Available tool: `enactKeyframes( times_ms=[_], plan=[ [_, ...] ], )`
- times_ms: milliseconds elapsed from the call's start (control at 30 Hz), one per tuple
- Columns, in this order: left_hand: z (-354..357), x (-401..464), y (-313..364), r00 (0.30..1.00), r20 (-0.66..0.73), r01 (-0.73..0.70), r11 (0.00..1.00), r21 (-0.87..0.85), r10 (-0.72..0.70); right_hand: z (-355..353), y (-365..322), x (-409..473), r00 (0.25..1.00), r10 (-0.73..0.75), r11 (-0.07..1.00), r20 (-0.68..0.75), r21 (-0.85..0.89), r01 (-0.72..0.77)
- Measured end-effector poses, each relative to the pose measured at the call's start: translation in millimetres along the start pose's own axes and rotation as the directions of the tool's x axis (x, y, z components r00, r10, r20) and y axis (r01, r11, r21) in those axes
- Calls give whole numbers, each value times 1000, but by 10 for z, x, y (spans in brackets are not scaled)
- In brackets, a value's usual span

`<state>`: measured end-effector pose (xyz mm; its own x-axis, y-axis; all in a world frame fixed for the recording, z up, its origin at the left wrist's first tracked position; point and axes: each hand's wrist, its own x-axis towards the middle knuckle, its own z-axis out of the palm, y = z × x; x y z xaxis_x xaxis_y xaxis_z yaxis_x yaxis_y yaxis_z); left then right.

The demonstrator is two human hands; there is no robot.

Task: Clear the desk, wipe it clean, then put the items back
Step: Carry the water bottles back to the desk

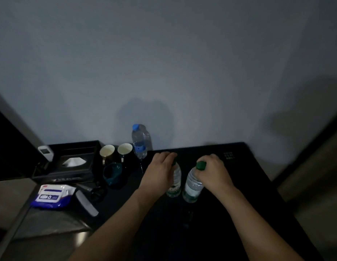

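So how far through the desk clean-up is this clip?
Done or not can't be told: no wiping shows. In hand: the left hand and right hand each grip a green-capped bottle standing on the desk. The blue-capped bottle, cups and wipes pack sit untouched.

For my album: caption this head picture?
Left hand and right hand grip two green-capped clear plastic bottles on the black desk.

Left of the three water bottles (192,183) stand two cups (107,152), one tissue box (73,161), one wipes pack (51,195).
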<state>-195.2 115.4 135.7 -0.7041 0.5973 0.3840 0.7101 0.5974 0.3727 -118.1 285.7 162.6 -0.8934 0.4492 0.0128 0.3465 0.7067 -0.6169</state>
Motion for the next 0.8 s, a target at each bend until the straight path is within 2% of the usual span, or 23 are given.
enactKeyframes(
  times_ms=[467,633,800],
  plan=[
    [522,1184,-1640,964,60,258,965,44,-261,1039,-463,1967,971,-160,983,179,-63,174],
    [708,1444,-1888,968,61,237,967,94,-243,1412,-540,2432,962,-162,980,220,-77,182],
    [833,1731,-2078,962,61,261,960,96,-268,1607,-572,2814,964,-195,977,181,-56,208]
  ],
)
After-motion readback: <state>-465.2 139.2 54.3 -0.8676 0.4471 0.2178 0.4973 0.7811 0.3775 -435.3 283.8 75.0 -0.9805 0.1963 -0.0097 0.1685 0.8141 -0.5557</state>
